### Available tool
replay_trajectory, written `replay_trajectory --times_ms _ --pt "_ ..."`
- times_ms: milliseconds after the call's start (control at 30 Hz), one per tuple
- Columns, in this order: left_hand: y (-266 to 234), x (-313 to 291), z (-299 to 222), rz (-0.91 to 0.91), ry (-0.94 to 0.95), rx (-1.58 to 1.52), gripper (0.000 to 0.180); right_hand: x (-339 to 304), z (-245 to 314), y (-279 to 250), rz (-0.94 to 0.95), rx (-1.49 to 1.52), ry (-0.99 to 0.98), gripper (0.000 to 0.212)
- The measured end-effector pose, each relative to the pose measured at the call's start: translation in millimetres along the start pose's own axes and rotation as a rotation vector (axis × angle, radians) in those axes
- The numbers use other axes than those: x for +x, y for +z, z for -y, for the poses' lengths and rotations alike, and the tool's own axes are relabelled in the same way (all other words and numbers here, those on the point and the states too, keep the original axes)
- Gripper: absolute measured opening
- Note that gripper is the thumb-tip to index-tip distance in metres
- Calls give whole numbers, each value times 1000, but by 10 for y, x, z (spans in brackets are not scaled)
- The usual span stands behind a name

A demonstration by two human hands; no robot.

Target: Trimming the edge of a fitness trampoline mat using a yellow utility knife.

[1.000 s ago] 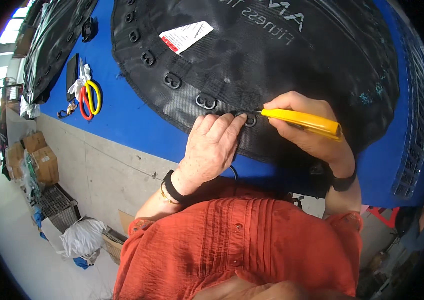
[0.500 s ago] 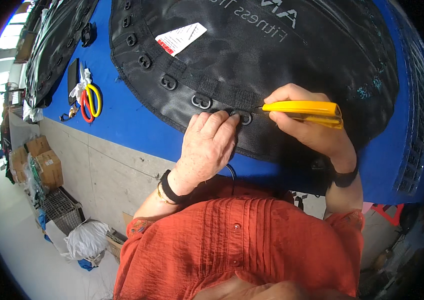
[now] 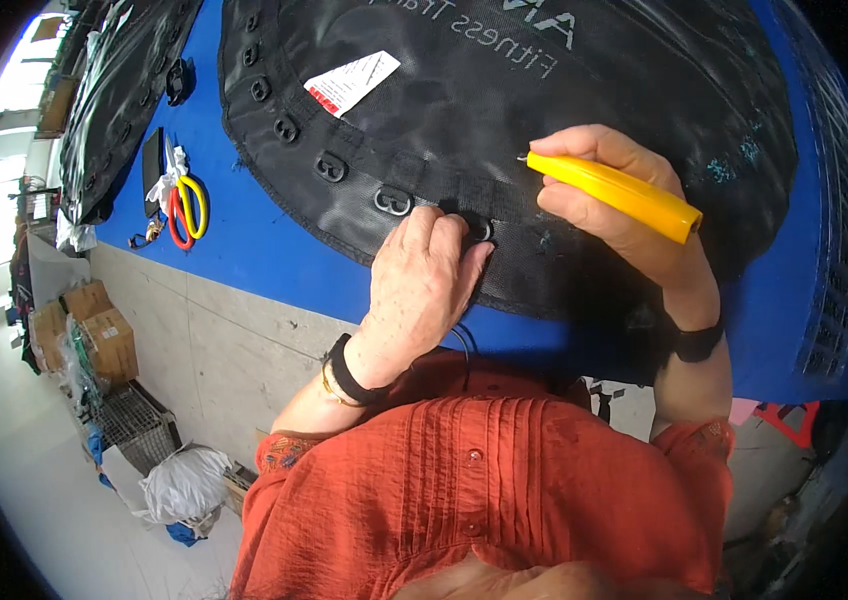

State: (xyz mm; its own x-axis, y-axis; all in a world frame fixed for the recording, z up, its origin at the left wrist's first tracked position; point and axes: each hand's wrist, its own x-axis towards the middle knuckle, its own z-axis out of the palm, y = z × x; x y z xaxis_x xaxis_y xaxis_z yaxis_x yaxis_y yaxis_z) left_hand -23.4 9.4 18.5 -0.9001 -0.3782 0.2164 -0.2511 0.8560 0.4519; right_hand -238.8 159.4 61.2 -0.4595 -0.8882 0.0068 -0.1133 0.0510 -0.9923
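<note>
A round black mat (image 3: pixel 424 120) with a webbing band and a row of black plastic rings (image 3: pixel 330 167) along its rim lies spread before me. My left hand (image 3: pixel 414 275) rests on the rim nearest me, thumb and fingers closed around one ring (image 3: pixel 485 230), which they partly cover. In my right hand (image 3: pixel 629 234) is a pair of yellow thread snips (image 3: pixel 624 194), gripped between thumb and fingers. Its small metal tip points left, held above the mat and apart from the band. A white and red label (image 3: pixel 354 84) shows on the mat.
Scissors (image 3: pixel 190 208) with red and yellow handles lie on the blue table (image 3: pixel 244 235), beside a flat black object (image 3: pixel 152 160). Another black mat (image 3: pixel 124 100) is at the far left. Cardboard boxes (image 3: pixel 109 345) and a white bag (image 3: pixel 187 485) stand on the floor.
My right hand has lifted the snips up and away from the ring, turning them. My left thumb has come out alongside the ring. The view has shifted slightly.
</note>
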Motion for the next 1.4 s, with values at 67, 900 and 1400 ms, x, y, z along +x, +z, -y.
replay_trajectory --times_ms 67,900,1400 --pt "29 -15 18 0 -8 5 31 6 -38 -17 -34 -14 -37 20" --pt "39 -7 -10 -36 -65 -60 32 108 -66 -218 408 -90 -63 34" --pt "-29 16 110 3 -41 -212 29 125 -256 -224 467 -40 -68 38"
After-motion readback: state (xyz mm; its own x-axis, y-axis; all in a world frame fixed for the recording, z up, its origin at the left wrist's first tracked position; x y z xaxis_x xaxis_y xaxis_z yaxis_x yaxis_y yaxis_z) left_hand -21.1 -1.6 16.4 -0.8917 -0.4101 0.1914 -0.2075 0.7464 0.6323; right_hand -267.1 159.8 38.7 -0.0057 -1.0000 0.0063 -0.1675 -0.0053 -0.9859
